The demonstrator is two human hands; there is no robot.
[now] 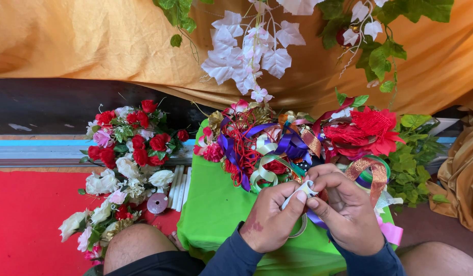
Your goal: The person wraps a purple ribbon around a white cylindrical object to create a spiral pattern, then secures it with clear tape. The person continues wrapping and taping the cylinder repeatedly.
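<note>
Cloth, orange and draped, filled the far side [93, 41], with white and green fake leaves [252, 56] hanging over it. Nearer lay the counter under a bright green cover [216, 204], and on its far part a heap of ribbons and red flowers [277, 143]. To the left, on the red floor [27, 220], lay a bunch of red and white roses [126, 153]. At the near edge of the counter both hands met. The left hand [269, 220] and the right hand [344, 212] had their fingers [300, 197] closed in a pinch on a small white ribbon piece [304, 189]. It looked light, soft and limp, probably slippery, so best held at its ends between fingertips.
</note>
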